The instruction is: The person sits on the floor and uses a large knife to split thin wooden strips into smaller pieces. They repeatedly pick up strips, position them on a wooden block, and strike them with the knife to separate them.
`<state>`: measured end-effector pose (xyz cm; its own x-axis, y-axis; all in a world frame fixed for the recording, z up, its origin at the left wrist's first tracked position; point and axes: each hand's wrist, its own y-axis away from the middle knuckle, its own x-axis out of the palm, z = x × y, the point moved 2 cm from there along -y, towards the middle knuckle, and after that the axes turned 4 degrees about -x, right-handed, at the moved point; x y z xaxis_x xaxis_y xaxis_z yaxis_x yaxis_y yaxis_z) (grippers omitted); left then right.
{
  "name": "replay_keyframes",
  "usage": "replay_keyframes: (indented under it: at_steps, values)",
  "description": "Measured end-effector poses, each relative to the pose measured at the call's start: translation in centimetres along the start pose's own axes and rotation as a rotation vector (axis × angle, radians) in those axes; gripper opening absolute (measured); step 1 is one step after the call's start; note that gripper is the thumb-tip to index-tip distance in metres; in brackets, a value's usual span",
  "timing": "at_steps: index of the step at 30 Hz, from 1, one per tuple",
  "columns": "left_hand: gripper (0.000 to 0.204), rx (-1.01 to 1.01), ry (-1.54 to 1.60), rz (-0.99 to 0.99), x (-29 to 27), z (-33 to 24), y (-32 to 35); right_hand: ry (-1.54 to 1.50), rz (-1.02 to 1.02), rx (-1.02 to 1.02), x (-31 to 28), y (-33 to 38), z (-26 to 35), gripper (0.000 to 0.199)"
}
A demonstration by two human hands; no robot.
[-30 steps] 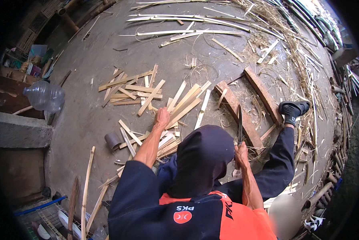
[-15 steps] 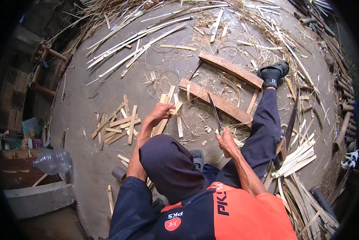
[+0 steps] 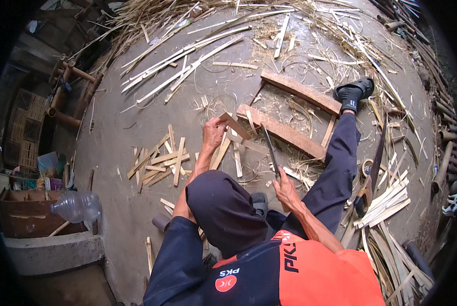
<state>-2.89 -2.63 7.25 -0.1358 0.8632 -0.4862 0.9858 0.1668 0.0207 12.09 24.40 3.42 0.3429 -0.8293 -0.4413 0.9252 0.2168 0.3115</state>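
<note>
My left hand (image 3: 214,133) is closed on the end of a flat bamboo slat (image 3: 235,126), held tilted over the floor near the low wooden frame. Just below the slat, a second pale strip (image 3: 252,145) looks smeared; I cannot tell whether it is held too. My right hand (image 3: 286,190) grips the handle of a knife (image 3: 270,148), its long dark blade slanting up toward the near beam (image 3: 284,133) of the frame. More slats (image 3: 221,153) lie on the floor below my left hand. To its left sits a loose heap of short slats (image 3: 159,162).
A handsaw (image 3: 375,160) stands beside my outstretched leg (image 3: 344,158), near a bundle of pale strips (image 3: 386,201). The frame's far beam (image 3: 302,93) reaches my foot. Long strips (image 3: 187,71) and shavings litter the floor ahead. A clear plastic bottle (image 3: 76,206) lies at left.
My left hand has risen slightly and moved forward, and the slat in it now points toward the near beam. The knife stays in my right hand, and the whole view has shifted a little.
</note>
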Motion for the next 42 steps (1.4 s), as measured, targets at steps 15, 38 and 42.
replay_keyframes:
  at_steps: [15, 38, 42]
  values:
    - [0.014, 0.094, 0.899, 0.086, 0.8, -6.0, -0.3, -0.454, 0.166, 0.259, -2.1, 2.8, -0.1, 0.043]
    - [0.026, -0.027, 0.935, 0.602, 15.7, -7.8, -4.4, -0.594, 0.151, 0.021, -14.9, -10.2, 13.6, 0.017]
    - [0.027, 0.023, 0.909, 0.578, 15.2, -8.7, -4.8, -0.525, 0.132, -0.018, -15.1, -10.1, 14.1, 0.015]
